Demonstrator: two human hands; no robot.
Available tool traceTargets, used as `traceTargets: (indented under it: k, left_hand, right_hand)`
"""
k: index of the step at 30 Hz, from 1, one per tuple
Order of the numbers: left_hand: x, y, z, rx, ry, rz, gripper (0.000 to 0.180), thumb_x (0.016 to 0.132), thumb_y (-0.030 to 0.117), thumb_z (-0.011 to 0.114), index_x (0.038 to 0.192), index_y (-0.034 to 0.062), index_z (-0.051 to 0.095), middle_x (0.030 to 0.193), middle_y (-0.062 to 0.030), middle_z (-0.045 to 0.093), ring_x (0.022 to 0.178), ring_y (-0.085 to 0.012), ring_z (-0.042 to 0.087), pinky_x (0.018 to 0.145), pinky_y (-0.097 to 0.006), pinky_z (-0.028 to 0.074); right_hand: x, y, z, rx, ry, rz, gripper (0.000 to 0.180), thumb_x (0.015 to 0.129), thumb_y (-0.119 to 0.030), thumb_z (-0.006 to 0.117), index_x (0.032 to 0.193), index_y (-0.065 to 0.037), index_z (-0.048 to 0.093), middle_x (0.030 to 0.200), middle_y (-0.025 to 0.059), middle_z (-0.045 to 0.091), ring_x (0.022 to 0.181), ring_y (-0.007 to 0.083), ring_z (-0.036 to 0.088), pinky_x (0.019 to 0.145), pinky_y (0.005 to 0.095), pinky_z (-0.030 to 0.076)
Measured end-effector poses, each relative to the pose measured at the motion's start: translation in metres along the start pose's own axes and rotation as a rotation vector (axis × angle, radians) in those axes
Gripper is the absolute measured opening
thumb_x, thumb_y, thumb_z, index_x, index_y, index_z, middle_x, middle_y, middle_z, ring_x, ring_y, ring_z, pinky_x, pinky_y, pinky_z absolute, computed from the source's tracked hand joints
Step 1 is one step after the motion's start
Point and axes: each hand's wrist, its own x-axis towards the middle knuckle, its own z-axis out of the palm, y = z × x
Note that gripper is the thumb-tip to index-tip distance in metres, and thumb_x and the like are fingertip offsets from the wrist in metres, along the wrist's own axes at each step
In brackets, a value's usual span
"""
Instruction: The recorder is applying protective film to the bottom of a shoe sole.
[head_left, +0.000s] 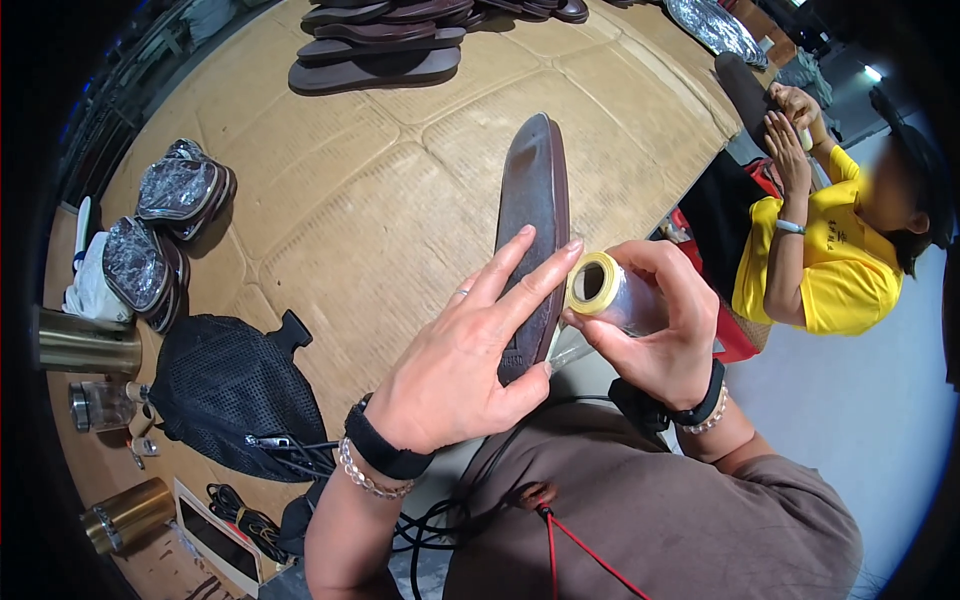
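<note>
A long dark brown shoe sole (528, 185) lies at a slant before me, its heel end toward my body. My left hand (455, 350) grips the heel part, fingers spread across its upper face and thumb by the near end. In my right hand (680, 325) is a roll of clear plastic film (638, 302) with a yellow-rimmed hollow core, held close beside the sole's right edge. A strip of film (568, 350) runs between the roll and the heel. The sole's underside is hidden.
Stacked brown soles (375, 68) lie at the far side of the cardboard-covered table (340, 200). Film-wrapped soles (180, 190), a black mesh bag (235, 395), a metal cup (90, 340) and a phone (215, 530) are leftward. A co-worker in yellow (825, 245) handles another sole (742, 95).
</note>
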Motion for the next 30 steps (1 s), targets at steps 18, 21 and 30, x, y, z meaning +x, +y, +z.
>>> traceTargets:
  k: [18, 21, 30]
  left_hand:
    - [0.000, -0.003, 0.008, -0.004, 0.083, -0.007, 0.081, 0.082, 0.012, 0.067, 0.161, 0.0121, 0.046, 0.160, -0.0270, 0.044, 0.152, -0.0455, 0.039, 0.121, -0.051, 0.039]
    - [0.003, 0.003, 0.013, 0.018, 0.150, 0.007, 0.075, 0.084, 0.014, 0.068, 0.157, 0.0152, 0.052, 0.155, -0.0293, 0.049, 0.144, -0.0470, 0.049, 0.114, -0.051, 0.047]
    - [0.006, 0.013, 0.012, -0.008, 0.207, -0.073, 0.070, 0.083, 0.012, 0.067, 0.152, 0.0104, 0.058, 0.149, -0.0231, 0.059, 0.143, -0.0432, 0.053, 0.110, -0.048, 0.051]
  right_hand:
    - [0.008, -0.002, -0.005, 0.016, -0.140, 0.038, 0.048, 0.075, -0.016, 0.089, 0.115, -0.001, 0.066, 0.100, 0.0163, 0.070, 0.091, 0.0368, 0.070, 0.079, 0.0422, 0.056]
    - [0.013, 0.001, -0.014, 0.067, -0.269, 0.057, 0.049, 0.081, -0.021, 0.086, 0.120, -0.001, 0.063, 0.101, 0.0181, 0.069, 0.093, 0.0391, 0.069, 0.079, 0.0442, 0.056]
    - [0.022, 0.020, -0.020, 0.135, -0.401, -0.040, 0.054, 0.088, -0.030, 0.081, 0.128, 0.000, 0.061, 0.104, 0.0200, 0.071, 0.093, 0.0411, 0.071, 0.078, 0.0447, 0.058]
